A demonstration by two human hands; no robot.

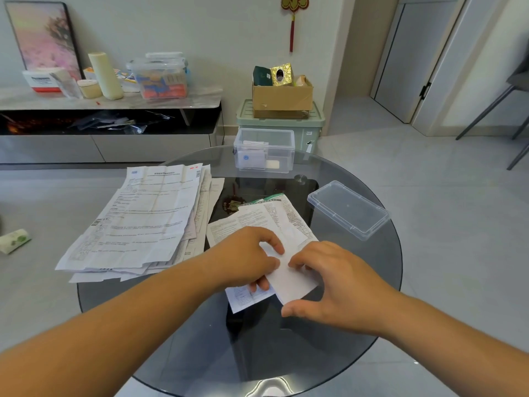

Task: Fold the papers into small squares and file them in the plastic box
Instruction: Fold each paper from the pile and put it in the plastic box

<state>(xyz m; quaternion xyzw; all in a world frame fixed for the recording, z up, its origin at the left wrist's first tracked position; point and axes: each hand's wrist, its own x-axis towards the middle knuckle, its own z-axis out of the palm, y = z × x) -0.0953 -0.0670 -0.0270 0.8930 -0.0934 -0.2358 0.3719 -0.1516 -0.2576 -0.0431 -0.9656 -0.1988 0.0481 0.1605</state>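
Observation:
A partly folded white paper [292, 277] lies on the round glass table [372, 282] near its middle. My left hand [246, 259] pinches its left side, thumb under and fingers on top. My right hand [329, 285] grips its right edge with curled fingers and thumb. A printed sheet [257, 219] lies under the fold. A tall stack of unfolded papers [140, 222] covers the table's left side. The clear plastic box [264, 152] stands at the far edge with a few folded papers inside.
The box's clear lid [347, 209] lies upside down at the table's right. Behind the table stand a green storage bin [315, 124] with a cardboard box on it and a low cabinet [108, 118] with clutter. A tissue pack [14, 240] lies on the floor, left.

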